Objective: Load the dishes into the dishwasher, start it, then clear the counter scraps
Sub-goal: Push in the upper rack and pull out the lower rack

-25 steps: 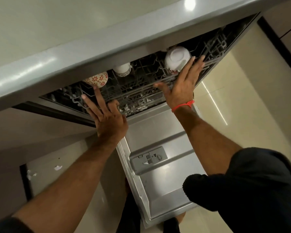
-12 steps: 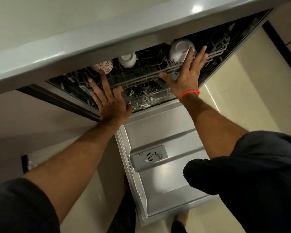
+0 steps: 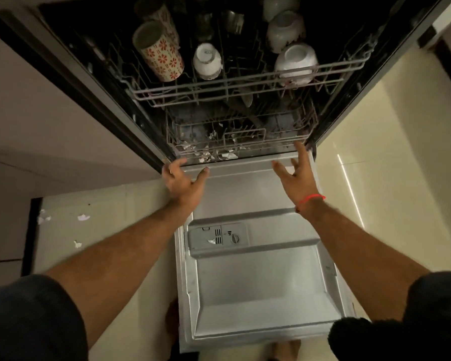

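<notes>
Sitting upturned in upper rack (image 3: 235,84): patterned cup (image 3: 160,54), white bowls (image 3: 296,62).

Open dishwasher door (image 3: 258,290), loaded upper rack (image 3: 235,87), 2 hands, left hand (image 3: 185,182), right hand (image 3: 297,175), at lower rack (image 3: 240,142)

Dim, warm light throughout. The black dishwasher cavity (image 3: 336,35) sank into deep shadow, the open grey steel door (image 3: 261,290) caught soft sheen, a bright streak glared off the cream floor tiles (image 3: 349,188), wide-angle bending showed at edges.

Dishwasher (image 3: 258,282) open — racks (image 3: 235,84) loaded, pushed in.
</notes>
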`<state>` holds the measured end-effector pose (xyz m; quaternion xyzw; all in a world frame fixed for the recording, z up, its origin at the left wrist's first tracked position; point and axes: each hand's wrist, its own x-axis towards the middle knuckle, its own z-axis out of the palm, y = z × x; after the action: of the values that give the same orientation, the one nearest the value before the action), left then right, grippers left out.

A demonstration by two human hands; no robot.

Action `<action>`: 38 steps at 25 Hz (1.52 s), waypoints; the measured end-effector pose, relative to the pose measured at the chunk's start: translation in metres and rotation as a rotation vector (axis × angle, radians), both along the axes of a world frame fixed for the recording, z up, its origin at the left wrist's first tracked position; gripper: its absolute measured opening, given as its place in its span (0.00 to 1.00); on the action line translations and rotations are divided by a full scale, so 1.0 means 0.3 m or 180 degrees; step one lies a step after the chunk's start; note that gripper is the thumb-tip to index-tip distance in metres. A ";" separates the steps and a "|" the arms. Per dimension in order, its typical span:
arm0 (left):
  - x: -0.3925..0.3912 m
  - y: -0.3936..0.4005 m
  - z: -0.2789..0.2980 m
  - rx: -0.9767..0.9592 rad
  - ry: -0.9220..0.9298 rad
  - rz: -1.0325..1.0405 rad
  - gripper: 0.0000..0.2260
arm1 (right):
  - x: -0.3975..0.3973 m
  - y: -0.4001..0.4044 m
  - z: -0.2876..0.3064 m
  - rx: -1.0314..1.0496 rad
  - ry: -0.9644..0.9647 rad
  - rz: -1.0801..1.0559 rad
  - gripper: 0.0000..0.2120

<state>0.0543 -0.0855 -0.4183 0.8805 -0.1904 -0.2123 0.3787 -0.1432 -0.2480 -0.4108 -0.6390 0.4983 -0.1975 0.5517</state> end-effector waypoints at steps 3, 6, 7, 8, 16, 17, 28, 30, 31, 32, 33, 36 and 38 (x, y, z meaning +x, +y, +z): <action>0.070 -0.038 -0.142 -0.0239 0.1472 0.0799 0.27 | 0.046 -0.028 -0.123 0.1248 -0.0209 -0.0524 0.40; 0.165 -0.083 -0.280 -0.0792 0.2441 0.1152 0.31 | 0.120 -0.095 -0.275 0.1770 -0.0561 -0.0865 0.46; 0.191 -0.112 -0.320 -0.0972 0.2645 0.1157 0.35 | 0.148 -0.122 -0.317 0.1853 -0.0676 -0.0966 0.48; 0.212 -0.144 -0.363 -0.1156 0.2818 0.1133 0.37 | 0.172 -0.153 -0.368 0.1895 -0.0784 -0.1043 0.48; 0.277 -0.368 -0.613 -0.1966 0.3264 0.1391 0.39 | 0.363 -0.331 -0.626 0.2022 -0.1509 -0.1397 0.45; 0.289 -0.386 -0.629 -0.2033 0.3201 0.1454 0.35 | 0.383 -0.354 -0.648 0.2008 -0.1647 -0.1462 0.41; 0.098 -0.204 -0.651 -0.2076 0.3022 0.1448 0.23 | 0.267 -0.161 -0.653 0.1789 -0.1789 -0.1945 0.23; 0.036 -0.139 -0.651 -0.2078 0.3066 0.1476 0.23 | 0.197 -0.099 -0.662 0.1853 -0.1733 -0.2013 0.27; 0.011 -0.109 -0.652 -0.2094 0.3111 0.1457 0.24 | 0.168 -0.068 -0.659 0.1909 -0.1741 -0.2018 0.27; -0.013 -0.079 -0.657 -0.2082 0.3167 0.1449 0.25 | 0.140 -0.039 -0.655 0.1943 -0.1738 -0.2016 0.27; -0.037 -0.048 -0.666 -0.2062 0.3207 0.1449 0.27 | 0.113 -0.011 -0.654 0.1968 -0.1752 -0.2002 0.26; -0.131 0.053 -0.671 -0.2081 0.3299 0.1463 0.29 | 0.014 0.089 -0.656 0.2034 -0.1848 -0.2026 0.25; -0.181 0.110 -0.665 -0.2096 0.3347 0.1482 0.28 | -0.042 0.143 -0.668 0.2112 -0.1912 -0.2064 0.23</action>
<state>0.0001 -0.0524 -0.6178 0.5160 0.1601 -0.4572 0.7065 -0.1558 -0.2052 -0.6112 -0.1602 0.5258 -0.3632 0.7523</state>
